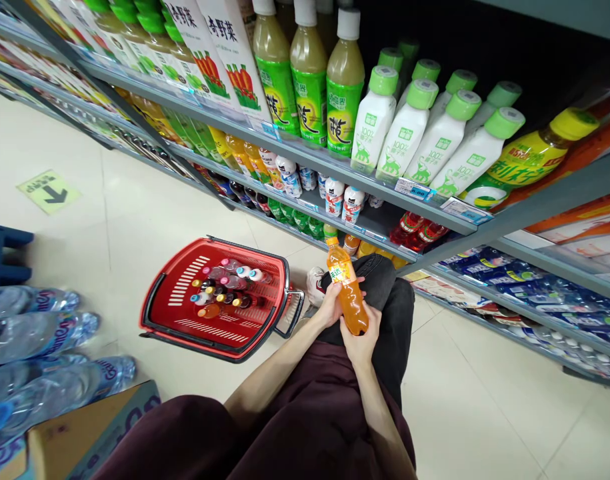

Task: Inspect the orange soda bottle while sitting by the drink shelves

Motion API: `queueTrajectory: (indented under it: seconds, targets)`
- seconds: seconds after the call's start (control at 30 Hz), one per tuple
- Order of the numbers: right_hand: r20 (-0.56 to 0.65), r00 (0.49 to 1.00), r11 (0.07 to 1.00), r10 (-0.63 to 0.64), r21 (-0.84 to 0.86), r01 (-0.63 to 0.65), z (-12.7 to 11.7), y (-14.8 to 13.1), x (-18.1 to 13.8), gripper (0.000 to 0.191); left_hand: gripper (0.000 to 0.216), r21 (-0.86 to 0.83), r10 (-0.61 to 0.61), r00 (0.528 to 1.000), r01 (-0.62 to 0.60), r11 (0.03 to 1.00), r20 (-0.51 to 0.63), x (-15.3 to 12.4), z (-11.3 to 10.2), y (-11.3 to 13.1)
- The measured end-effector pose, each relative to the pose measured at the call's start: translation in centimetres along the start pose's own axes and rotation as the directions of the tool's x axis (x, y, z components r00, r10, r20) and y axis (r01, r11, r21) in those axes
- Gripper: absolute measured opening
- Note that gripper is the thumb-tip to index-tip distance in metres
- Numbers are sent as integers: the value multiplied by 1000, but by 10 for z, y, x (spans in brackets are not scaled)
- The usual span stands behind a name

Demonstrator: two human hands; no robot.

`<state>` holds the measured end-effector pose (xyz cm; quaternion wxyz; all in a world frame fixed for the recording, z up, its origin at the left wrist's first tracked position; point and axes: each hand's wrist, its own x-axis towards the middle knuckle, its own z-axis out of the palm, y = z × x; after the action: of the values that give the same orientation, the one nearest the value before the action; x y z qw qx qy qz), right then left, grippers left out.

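An orange soda bottle (349, 293) with an orange cap is held in front of my knees, tilted with its cap away from me. My left hand (331, 303) is closed around its label side. Around the lower part, near the base, my right hand (361, 337) grips it too. On the floor to the left stands a red shopping basket (159, 293) with a black rim and handle. Inside it, several small bottles (229, 283) with dark, pink, white and orange tops are grouped together.
Ahead, a grey shelf (305, 157) carries juice bottles (345, 87), white coconut-water bottles (407, 127) and small drinks below. Large water bottles (45, 333) and an open cardboard box (89, 427) sit at left, near a blue stool-like object (7, 253). A floor arrow sign (49, 191) lies beyond.
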<state>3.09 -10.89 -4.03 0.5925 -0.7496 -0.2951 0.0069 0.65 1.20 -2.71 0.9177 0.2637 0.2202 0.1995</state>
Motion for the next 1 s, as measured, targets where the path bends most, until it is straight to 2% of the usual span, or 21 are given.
queueTrajectory:
  seconds: [0.23, 0.53, 0.7, 0.8, 0.87, 1.0]
  targets:
    - [-10, 1000, 999, -27, -37, 26, 1, 1, 0, 49, 91, -22, 71, 997, -71, 997, 6, 2, -4, -5]
    - [3, 1000, 1000, 14, 1, -14, 0, -1, 1, 49, 97, 19, 101, 994, -102, 995, 28, 1, -11, -11]
    - [96, 979, 977, 180, 95, -189, -3, 0, 6, 51, 96, 42, 106, 994, -106, 993, 9, 1, -9, -9]
    - [180, 938, 925, 297, 188, -329, -7, 4, 8, 42, 96, 75, 87, 996, -90, 993, 32, 1, -10, -8]
    - [239, 902, 879, 361, 237, -414, -10, 7, 10, 45, 95, 103, 77, 995, -83, 991, 58, 1, -11, -9]
    - [305, 865, 864, 399, 191, -466, -14, 12, 12, 49, 92, 134, 87, 990, -101, 986, 109, 1, -14, -11]
